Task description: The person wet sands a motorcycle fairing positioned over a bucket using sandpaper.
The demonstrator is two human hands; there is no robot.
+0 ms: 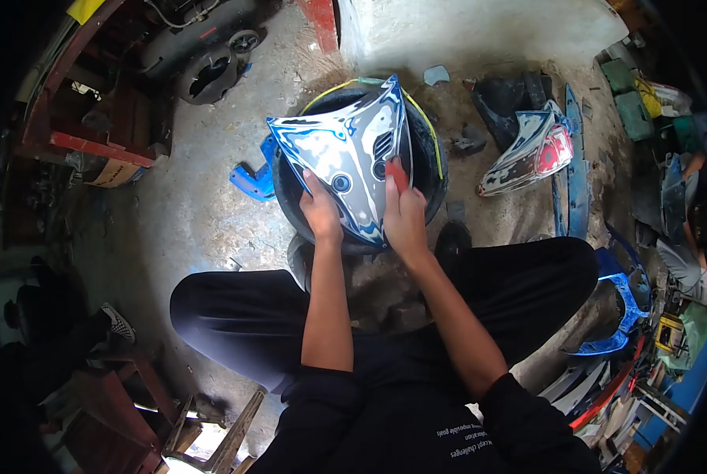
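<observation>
A pointed panel point(345, 146), patched in grey, white and blue, lies tilted over a round black tub point(284, 186). It has two round holes and a slotted vent. My left hand point(320, 212) grips the panel's lower left edge, with the thumb on its face. Between the fingers of my right hand point(405, 217) is a small red piece point(398, 175), beside the right-hand hole and touching the panel. A yellow-green hose point(435, 134) curves along the tub's rim. The inside of the tub is mostly hidden under the panel.
Blue parts point(252, 182) lie left of the tub. A red and white panel point(527, 154) and a long blue strip point(572, 158) lie to the right. A blue frame point(626, 316) is beyond my right knee. Wooden stools point(109, 419) stand at the lower left.
</observation>
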